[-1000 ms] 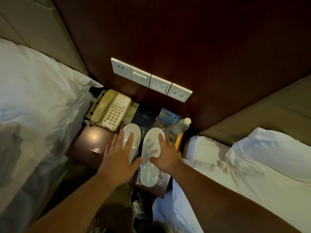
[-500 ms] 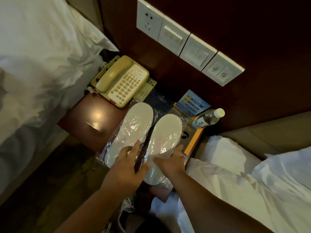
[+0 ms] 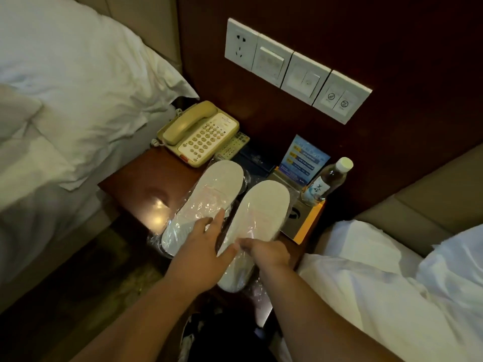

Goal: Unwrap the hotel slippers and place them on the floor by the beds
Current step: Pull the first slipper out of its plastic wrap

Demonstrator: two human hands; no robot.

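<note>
Seen from the head camera, the heel of the left slipper (image 3: pixel 209 197) is covered by the left hand (image 3: pixel 201 246), which lies flat on it with fingers straight. Close beside it, the right hand (image 3: pixel 268 253) curls over the right slipper (image 3: pixel 264 210) with its fingertips tucked out of sight, so I cannot tell whether it pinches the clear wrap (image 3: pixel 257 290). Both slippers are flat and white, sealed in glossy crinkled film. They lie side by side on the dark nightstand (image 3: pixel 136 184) between the left bed (image 3: pixel 65 100) and the right bed (image 3: pixel 379 283).
</note>
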